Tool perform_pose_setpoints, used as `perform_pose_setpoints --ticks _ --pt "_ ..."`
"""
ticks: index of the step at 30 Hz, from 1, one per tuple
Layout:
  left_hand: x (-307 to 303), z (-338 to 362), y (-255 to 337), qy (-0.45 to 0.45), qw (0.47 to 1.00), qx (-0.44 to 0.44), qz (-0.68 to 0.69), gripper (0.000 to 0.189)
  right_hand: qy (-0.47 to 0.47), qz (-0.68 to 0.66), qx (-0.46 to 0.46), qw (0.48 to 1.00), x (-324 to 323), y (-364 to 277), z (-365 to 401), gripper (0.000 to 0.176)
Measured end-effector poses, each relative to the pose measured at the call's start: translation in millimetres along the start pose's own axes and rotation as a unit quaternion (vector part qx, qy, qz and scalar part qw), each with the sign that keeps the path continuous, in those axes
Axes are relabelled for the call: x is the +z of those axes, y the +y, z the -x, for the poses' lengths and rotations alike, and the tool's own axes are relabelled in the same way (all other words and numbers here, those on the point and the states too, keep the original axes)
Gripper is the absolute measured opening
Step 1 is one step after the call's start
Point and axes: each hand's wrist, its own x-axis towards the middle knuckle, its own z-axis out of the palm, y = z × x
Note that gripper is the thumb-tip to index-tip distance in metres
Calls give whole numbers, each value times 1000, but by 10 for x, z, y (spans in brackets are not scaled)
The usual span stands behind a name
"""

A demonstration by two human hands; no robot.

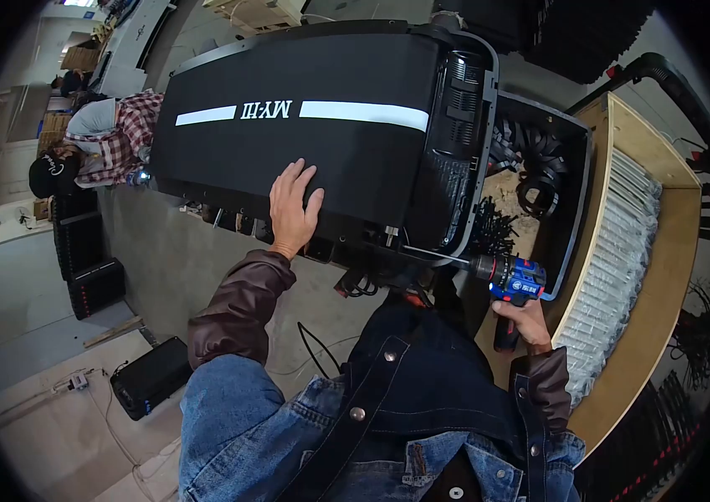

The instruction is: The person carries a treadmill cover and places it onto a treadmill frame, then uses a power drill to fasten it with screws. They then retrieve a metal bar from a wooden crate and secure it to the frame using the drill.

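A black treadmill deck (229,155) with white stripes and "MY-III" lettering lies across in front of me. My left hand (292,209) rests on its near side, fingers spread. In my right hand (526,322) is a blue and black cordless drill (518,280), gripped by its handle. The drill's long bit (443,258) points left, toward the near corner of the treadmill's black end housing (453,167). Whether the tip touches a screw there is hard to make out.
Right of the treadmill stands a black bin (572,134) of black parts, beside a wooden crate (677,217) of plastic-wrapped metal pieces. A co-worker in a plaid shirt (133,125) bends at the far left end. Black cases (150,376) and cables lie on the floor at left.
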Motion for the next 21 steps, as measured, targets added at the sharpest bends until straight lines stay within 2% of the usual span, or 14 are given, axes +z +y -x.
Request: perform_pose_setpoints --ticks 3,5,8,9,11,12,14,15,17,18,20,21 --pt "9 8 22 1 1000 -1 5 42 5 -18 -12 1000 80 -236 53 45" --pt "6 16 9 -3 1000 6 2 42 17 -89 -24 996 62 -343 78 44" --pt "-17 -1 24 -8 1000 12 -14 43 48 53 -85 994 -476 -93 101 64" --pt "-16 -12 45 2 1000 16 -14 42 54 37 -66 996 -692 -53 199 62" --pt "6 -22 52 8 1000 18 -12 42 162 -80 -96 979 -679 -360 465 53" --pt "13 -15 42 7 1000 15 -17 42 200 -71 -90 973 -760 -342 485 37" --pt "23 -13 36 6 1000 13 -15 42 246 75 -26 966 -898 -252 398 22" --pt "30 -8 25 4 1000 8 -17 42 307 137 -63 940 -788 -227 268 13" --pt "17 -10 45 4 1000 9 -12 42 372 136 -33 917 -776 103 -66 18" --pt "13 -10 20 4 1000 11 -15 42 377 134 -71 914 -936 477 -280 26" --pt "7 -4 -7 13 1000 20 -14 42 428 175 -80 883 -867 598 -469 34" --pt "-1 -10 -17 15 1000 20 -4 43 453 215 -19 865 -805 534 -478 39"
